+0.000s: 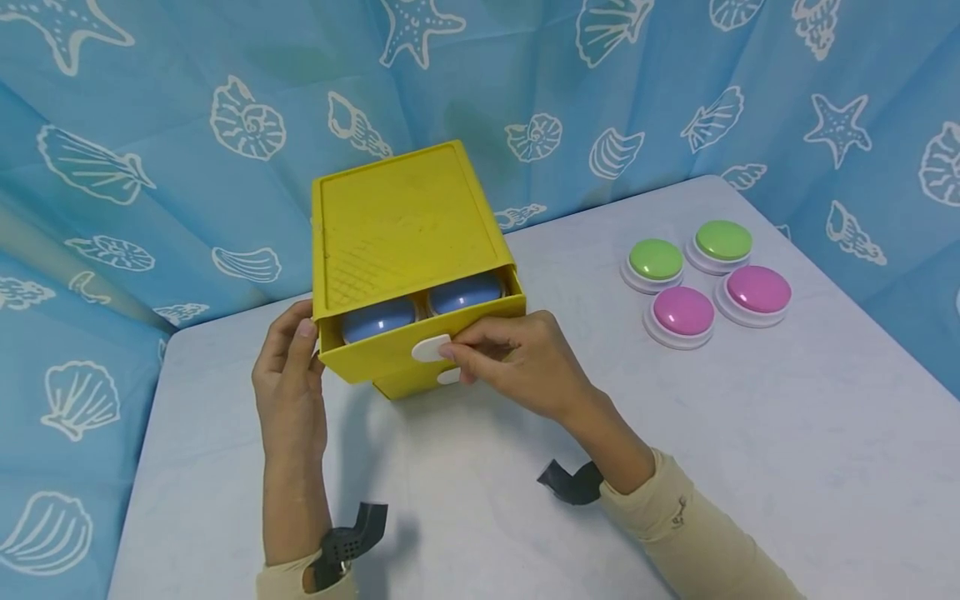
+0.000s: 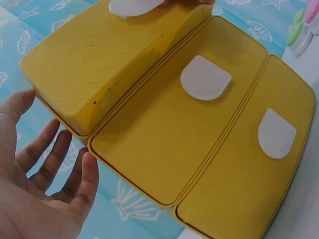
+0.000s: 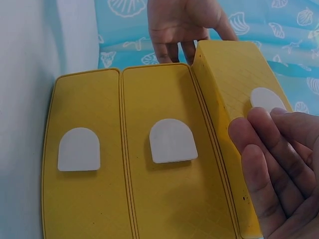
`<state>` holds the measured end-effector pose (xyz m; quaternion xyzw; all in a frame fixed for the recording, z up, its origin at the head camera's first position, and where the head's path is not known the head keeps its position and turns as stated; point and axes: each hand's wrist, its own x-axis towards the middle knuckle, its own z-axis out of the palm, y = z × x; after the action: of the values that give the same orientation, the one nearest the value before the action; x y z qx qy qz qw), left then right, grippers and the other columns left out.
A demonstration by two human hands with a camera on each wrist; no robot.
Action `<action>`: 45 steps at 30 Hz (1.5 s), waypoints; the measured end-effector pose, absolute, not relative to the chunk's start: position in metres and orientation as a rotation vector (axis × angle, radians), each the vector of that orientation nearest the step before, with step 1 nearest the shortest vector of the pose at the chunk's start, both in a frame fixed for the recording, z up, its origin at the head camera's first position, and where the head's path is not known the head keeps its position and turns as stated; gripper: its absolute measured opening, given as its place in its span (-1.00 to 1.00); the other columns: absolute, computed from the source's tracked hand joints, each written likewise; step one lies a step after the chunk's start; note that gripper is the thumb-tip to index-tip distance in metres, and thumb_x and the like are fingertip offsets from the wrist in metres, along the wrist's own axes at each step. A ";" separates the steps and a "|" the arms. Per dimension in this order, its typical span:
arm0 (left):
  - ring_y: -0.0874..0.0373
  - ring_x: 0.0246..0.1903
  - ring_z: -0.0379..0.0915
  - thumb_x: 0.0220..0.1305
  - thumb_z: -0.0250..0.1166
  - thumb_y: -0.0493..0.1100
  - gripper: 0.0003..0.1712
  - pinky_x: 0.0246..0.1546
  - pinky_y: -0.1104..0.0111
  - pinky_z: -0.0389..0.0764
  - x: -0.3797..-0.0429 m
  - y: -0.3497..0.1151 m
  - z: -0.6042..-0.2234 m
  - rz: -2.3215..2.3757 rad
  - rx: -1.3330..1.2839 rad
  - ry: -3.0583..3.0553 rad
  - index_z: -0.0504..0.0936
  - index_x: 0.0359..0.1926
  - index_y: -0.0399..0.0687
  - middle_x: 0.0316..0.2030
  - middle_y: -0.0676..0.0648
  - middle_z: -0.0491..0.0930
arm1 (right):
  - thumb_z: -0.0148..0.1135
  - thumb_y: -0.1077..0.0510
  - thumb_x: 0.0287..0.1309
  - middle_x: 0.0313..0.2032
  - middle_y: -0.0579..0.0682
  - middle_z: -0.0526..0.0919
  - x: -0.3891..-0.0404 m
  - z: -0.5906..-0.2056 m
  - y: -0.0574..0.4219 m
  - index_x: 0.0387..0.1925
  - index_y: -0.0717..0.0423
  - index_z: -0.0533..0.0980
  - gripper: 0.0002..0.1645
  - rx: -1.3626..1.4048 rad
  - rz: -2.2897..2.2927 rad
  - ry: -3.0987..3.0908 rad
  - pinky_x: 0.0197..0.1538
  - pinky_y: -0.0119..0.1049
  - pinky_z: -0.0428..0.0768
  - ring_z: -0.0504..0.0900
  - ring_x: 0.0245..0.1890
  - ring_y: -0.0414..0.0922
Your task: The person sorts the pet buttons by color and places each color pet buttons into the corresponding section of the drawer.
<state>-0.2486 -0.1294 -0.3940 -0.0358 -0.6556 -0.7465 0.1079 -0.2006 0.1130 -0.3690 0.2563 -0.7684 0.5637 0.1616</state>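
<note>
A yellow three-drawer box (image 1: 405,217) stands on the table, its top drawer (image 1: 360,360) pulled partly out. Inside that drawer are two blue dome-topped buttons (image 1: 465,292). My right hand (image 1: 517,358) pinches the white tab handle (image 1: 431,348) of the top drawer between thumb and fingers. On the other side, my left hand (image 1: 291,367) rests its fingertips along the box's left edge, with fingers spread and only loosely bent. The two lower drawers are pushed in, and their white tabs (image 3: 173,141) show in both wrist views.
To the right on the white table (image 1: 600,400) sit two green buttons (image 1: 656,260) and two pink buttons (image 1: 682,312) with white bases, grouped together. A blue shell-patterned curtain (image 1: 480,92) hangs behind the box and along the sides.
</note>
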 end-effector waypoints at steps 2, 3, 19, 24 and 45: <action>-0.03 0.11 0.29 0.20 0.24 -0.01 -0.54 0.11 0.30 0.39 -0.249 -0.129 -0.394 -2.208 -0.105 -1.918 0.50 0.09 -0.09 0.11 -0.14 0.39 | 0.34 0.28 -0.03 -0.66 -0.05 0.58 -0.200 -0.366 0.113 -0.46 0.22 0.62 -0.94 0.730 1.602 -2.193 -0.46 -0.40 0.59 0.55 -0.61 -0.24; -0.03 0.11 0.29 0.20 0.24 -0.01 -0.54 0.11 0.31 0.39 -0.249 -0.129 -0.394 -2.209 -0.105 -1.918 0.50 0.09 -0.09 0.11 -0.14 0.39 | 0.34 0.30 -0.03 -0.66 -0.04 0.58 -0.200 -0.365 0.112 -0.47 0.24 0.62 -0.95 0.729 1.600 -2.192 -0.46 -0.40 0.59 0.55 -0.62 -0.22; -0.04 0.11 0.29 0.22 0.22 -0.04 -0.55 0.13 0.32 0.38 -0.249 -0.130 -0.395 -2.214 -0.141 -1.903 0.49 0.11 -0.10 0.10 -0.16 0.38 | 0.36 0.25 -0.04 -0.59 -0.14 0.63 -0.214 -0.387 0.113 -0.42 0.11 0.64 -0.93 0.732 1.628 -2.176 -0.46 -0.41 0.59 0.58 -0.60 -0.33; -0.05 0.10 0.31 0.24 0.21 -0.06 -0.56 0.14 0.28 0.35 -0.249 -0.131 -0.396 -2.225 -0.151 -1.887 0.48 0.10 -0.13 0.09 -0.18 0.40 | 0.35 0.21 -0.02 -0.58 -0.15 0.63 -0.219 -0.393 0.114 -0.42 0.12 0.63 -0.93 0.757 1.650 -2.155 -0.46 -0.41 0.60 0.58 -0.59 -0.33; -0.06 0.06 0.31 0.26 0.19 -0.08 -0.58 0.06 0.26 0.39 -0.249 -0.131 -0.397 -2.223 -0.176 -1.887 0.48 0.10 -0.14 0.08 -0.19 0.41 | 0.32 0.29 -0.01 -0.67 0.02 0.58 -0.212 -0.368 0.110 -0.49 0.23 0.60 -0.95 0.714 1.652 -2.160 -0.53 -0.36 0.57 0.55 -0.64 -0.28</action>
<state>-0.2485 -0.1313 -0.3968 -0.0600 -0.6421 -0.7563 0.1100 -0.2115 0.1100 -0.3679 0.2505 -0.7580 0.5795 0.1642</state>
